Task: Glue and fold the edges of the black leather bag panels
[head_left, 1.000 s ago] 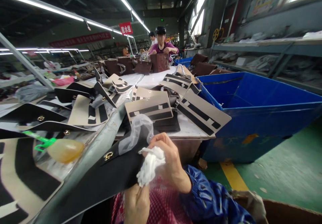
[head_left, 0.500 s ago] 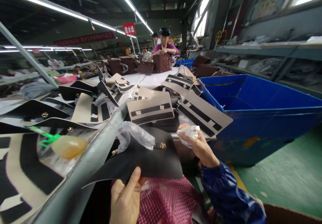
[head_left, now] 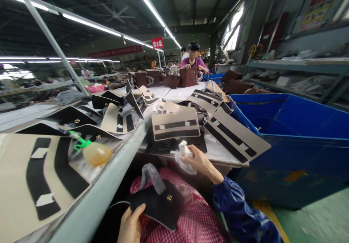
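At the bottom, my left hand grips the edge of a black leather panel, its thumb on top. The panel has a gold clasp and a handle wrapped in clear plastic, and hangs over a red checked apron. My right hand pinches a crumpled white cloth in front of the table's edge, up and right of the panel. Beige panels with black strips lie just beyond it. A bottle of amber liquid with a green nozzle lies on the left.
A grey pipe runs diagonally between the left table and my body. More black and beige panels are spread on the table. A large blue bin stands on the right. Across the table a person in purple handles a brown bag.
The black panel and my left hand have moved down, toward the apron. My right hand has shifted left and slightly down with the cloth. The camera view has turned left.
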`<state>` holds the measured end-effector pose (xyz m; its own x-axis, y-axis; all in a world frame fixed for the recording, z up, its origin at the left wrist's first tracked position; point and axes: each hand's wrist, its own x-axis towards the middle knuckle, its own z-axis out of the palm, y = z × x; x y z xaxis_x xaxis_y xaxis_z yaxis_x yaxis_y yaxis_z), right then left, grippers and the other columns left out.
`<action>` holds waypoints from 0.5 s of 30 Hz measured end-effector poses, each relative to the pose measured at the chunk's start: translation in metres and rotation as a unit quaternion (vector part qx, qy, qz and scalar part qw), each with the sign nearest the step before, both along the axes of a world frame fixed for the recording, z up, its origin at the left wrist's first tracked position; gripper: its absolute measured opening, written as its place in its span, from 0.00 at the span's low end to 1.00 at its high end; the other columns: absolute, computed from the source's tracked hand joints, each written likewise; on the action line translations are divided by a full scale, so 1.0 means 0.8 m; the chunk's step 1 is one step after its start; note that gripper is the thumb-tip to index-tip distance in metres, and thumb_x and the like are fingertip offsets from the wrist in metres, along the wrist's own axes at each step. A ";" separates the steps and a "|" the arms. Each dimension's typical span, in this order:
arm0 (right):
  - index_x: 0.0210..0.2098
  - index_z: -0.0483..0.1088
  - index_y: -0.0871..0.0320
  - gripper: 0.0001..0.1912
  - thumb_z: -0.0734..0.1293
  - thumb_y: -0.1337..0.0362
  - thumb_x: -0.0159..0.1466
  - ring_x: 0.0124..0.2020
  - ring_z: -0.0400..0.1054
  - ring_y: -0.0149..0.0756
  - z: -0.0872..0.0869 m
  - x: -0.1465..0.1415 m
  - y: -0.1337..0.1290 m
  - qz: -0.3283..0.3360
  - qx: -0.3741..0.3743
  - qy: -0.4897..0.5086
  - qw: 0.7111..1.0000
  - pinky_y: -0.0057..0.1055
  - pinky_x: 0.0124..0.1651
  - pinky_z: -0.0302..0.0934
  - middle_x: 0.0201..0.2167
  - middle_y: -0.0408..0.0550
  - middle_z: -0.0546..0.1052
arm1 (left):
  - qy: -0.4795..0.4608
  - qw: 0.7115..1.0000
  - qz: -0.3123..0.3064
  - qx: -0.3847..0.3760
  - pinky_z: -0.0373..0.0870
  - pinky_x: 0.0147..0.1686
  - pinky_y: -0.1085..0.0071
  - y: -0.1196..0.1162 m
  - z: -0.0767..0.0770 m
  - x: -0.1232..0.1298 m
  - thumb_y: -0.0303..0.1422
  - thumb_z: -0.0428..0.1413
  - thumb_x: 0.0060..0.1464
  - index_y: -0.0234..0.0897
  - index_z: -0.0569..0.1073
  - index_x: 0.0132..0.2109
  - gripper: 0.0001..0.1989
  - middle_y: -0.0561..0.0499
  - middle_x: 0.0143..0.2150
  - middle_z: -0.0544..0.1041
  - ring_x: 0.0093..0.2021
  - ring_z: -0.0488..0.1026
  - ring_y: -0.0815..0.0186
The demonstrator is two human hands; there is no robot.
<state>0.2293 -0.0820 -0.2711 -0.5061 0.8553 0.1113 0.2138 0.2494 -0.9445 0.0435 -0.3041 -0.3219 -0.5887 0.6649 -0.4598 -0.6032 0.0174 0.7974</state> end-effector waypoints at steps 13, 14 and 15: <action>0.41 0.72 0.60 0.21 0.74 0.51 0.57 0.28 0.67 0.33 0.011 -0.025 -0.074 0.165 -0.141 0.128 0.968 0.29 0.31 0.62 0.30 0.45 0.75 | -0.067 0.992 0.078 0.067 0.81 0.34 0.69 -0.008 0.052 0.020 0.24 0.75 0.31 0.42 0.76 0.55 0.39 0.50 0.40 0.84 0.36 0.82 0.59; 0.37 0.73 0.59 0.18 0.75 0.52 0.57 0.27 0.66 0.33 0.014 -0.021 -0.078 0.177 -0.151 0.144 0.962 0.29 0.30 0.61 0.28 0.44 0.74 | -0.064 0.993 0.072 0.068 0.82 0.35 0.68 -0.008 0.056 0.023 0.24 0.75 0.31 0.41 0.75 0.56 0.40 0.49 0.40 0.84 0.37 0.83 0.57; 0.34 0.72 0.59 0.16 0.75 0.54 0.57 0.26 0.66 0.32 0.018 -0.017 -0.083 0.189 -0.158 0.160 0.956 0.28 0.28 0.61 0.27 0.44 0.74 | -0.059 0.993 0.068 0.070 0.82 0.36 0.67 -0.008 0.059 0.026 0.25 0.75 0.31 0.41 0.75 0.57 0.41 0.49 0.41 0.84 0.38 0.83 0.56</action>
<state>0.2158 -0.1480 -0.2568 -0.7687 0.6347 0.0787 -0.1475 -0.0562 -0.9875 0.0642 -0.3107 -0.2750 -0.6246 0.6453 -0.4399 -0.6823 -0.1768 0.7094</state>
